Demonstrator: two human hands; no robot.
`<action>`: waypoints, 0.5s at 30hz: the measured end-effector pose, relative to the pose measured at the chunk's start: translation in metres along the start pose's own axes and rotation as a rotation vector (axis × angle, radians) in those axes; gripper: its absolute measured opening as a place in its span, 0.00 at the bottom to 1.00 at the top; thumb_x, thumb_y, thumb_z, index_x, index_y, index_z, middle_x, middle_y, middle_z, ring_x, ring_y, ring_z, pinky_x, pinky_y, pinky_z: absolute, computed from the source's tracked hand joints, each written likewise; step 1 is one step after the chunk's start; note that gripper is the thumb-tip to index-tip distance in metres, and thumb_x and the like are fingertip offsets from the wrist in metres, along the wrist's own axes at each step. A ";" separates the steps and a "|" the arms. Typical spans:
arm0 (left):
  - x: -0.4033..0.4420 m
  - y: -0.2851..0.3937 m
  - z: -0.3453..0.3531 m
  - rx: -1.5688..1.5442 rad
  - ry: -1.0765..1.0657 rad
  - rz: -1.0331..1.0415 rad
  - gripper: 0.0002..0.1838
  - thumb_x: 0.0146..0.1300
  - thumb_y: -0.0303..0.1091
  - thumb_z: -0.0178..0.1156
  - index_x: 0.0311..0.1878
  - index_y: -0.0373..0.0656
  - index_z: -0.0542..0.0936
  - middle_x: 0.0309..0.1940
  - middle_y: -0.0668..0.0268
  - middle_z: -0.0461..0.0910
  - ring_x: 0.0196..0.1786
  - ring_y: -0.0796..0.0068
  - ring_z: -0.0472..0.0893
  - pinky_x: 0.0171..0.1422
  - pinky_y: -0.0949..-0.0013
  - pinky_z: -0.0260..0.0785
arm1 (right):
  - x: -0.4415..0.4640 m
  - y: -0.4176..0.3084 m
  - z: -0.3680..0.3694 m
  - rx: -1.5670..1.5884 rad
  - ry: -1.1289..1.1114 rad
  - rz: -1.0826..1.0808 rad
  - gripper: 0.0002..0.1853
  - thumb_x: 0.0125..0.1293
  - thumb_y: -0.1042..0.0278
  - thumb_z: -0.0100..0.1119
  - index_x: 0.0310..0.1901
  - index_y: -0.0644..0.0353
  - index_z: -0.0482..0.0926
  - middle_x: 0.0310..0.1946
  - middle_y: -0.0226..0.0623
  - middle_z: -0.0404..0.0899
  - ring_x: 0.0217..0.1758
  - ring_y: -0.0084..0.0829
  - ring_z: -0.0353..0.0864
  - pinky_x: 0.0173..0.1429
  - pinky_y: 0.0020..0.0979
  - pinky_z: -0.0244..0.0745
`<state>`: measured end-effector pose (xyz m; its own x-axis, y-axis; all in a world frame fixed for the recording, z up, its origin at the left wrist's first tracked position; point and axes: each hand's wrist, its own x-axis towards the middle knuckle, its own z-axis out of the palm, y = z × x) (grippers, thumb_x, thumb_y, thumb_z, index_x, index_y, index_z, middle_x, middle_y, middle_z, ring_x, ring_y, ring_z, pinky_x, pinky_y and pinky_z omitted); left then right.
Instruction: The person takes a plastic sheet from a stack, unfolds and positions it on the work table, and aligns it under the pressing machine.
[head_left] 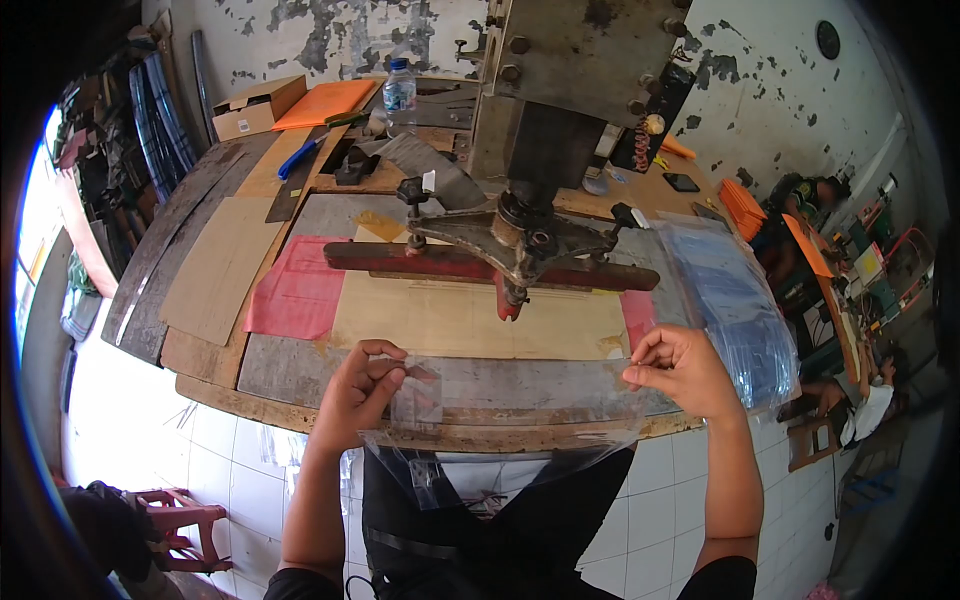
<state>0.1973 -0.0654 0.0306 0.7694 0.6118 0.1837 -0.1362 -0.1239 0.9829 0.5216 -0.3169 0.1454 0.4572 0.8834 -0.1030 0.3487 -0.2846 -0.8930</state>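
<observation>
A clear plastic sheet (520, 440) hangs between my two hands, its lower part sagging over the table's front edge. My left hand (365, 390) pinches the sheet's left side. My right hand (685, 370) has thumb and fingers closed on its upper right corner. Beyond the hands, a press head (525, 235) with a long red bar (590, 275) stands over a yellowish sheet (440, 325). Pink material (295, 290) lies under the yellowish sheet's left side. A stack of clear plastic sheets (735, 310) lies to the right of my right hand.
A brown board (220, 270) lies at the table's left. Farther back are a blue-handled cutter (298, 158), an orange stack (325, 103), a cardboard box (260, 108) and a water bottle (399, 92). Another person (805, 195) sits at the right; a red stool (185, 525) stands lower left.
</observation>
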 end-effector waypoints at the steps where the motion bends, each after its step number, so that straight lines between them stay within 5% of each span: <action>1: 0.000 0.000 0.000 0.001 -0.001 -0.001 0.12 0.81 0.21 0.53 0.63 0.37 0.68 0.50 0.54 0.90 0.49 0.78 0.86 0.57 0.76 0.73 | 0.000 0.000 0.000 0.001 0.000 0.000 0.08 0.68 0.75 0.75 0.40 0.65 0.82 0.32 0.33 0.88 0.37 0.21 0.89 0.44 0.24 0.81; 7: 0.000 0.000 0.003 -0.082 0.029 0.008 0.15 0.82 0.22 0.53 0.66 0.38 0.66 0.48 0.57 0.90 0.43 0.84 0.82 0.52 0.78 0.71 | 0.001 -0.001 -0.001 -0.053 -0.006 0.007 0.10 0.67 0.75 0.76 0.42 0.65 0.81 0.33 0.35 0.89 0.38 0.21 0.89 0.45 0.24 0.80; 9: 0.000 0.000 0.002 -0.061 0.048 -0.064 0.17 0.80 0.25 0.57 0.67 0.40 0.67 0.40 0.66 0.88 0.40 0.86 0.78 0.49 0.77 0.68 | 0.001 -0.001 -0.001 -0.049 0.008 -0.018 0.10 0.68 0.76 0.74 0.44 0.66 0.81 0.34 0.36 0.89 0.39 0.22 0.89 0.46 0.24 0.80; 15: 0.001 0.012 0.002 0.008 0.017 -0.098 0.23 0.81 0.28 0.57 0.73 0.39 0.67 0.31 0.75 0.82 0.33 0.92 0.68 0.41 0.80 0.59 | 0.008 0.014 -0.002 0.015 -0.012 -0.010 0.09 0.70 0.77 0.71 0.46 0.67 0.80 0.37 0.37 0.90 0.41 0.23 0.89 0.47 0.24 0.80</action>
<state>0.1974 -0.0683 0.0425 0.7680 0.6346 0.0868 -0.0556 -0.0689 0.9961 0.5315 -0.3148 0.1333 0.4437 0.8906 -0.0993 0.3406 -0.2701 -0.9006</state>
